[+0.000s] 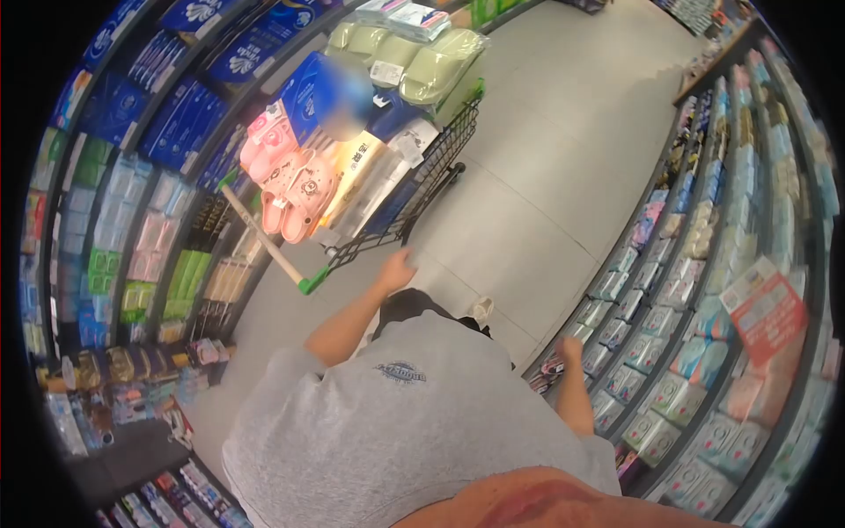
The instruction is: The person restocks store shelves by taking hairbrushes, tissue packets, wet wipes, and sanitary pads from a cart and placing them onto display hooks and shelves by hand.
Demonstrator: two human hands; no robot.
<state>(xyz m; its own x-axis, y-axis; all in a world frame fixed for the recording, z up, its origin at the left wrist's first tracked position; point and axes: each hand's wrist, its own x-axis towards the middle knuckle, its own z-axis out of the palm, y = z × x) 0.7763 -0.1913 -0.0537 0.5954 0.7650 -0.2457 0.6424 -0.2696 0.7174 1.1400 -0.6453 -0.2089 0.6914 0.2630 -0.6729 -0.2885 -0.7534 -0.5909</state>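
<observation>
My left hand (398,269) hangs in front of my grey T-shirt (405,431), its fingers curled in and nothing visible in them. Just beyond it stands a black wire shopping cart (449,145) with a pale handle bar (264,238), which the hand does not touch. Pink clogs (299,189), a blue pack (304,92), a yellow package (356,158) and a green plastic-wrapped bundle (440,66) fill the cart. On the other side, my right hand (570,349) is loosely closed beside the lower shelf packs (607,352); I see nothing held.
Shelves of blue packs (185,119) line the left side, and shelves of small packs (660,352) line the right. A red and white sign (764,310) sticks out from the right shelves. Between them runs a grey tiled floor (546,176). A light shoe (481,310) shows below me.
</observation>
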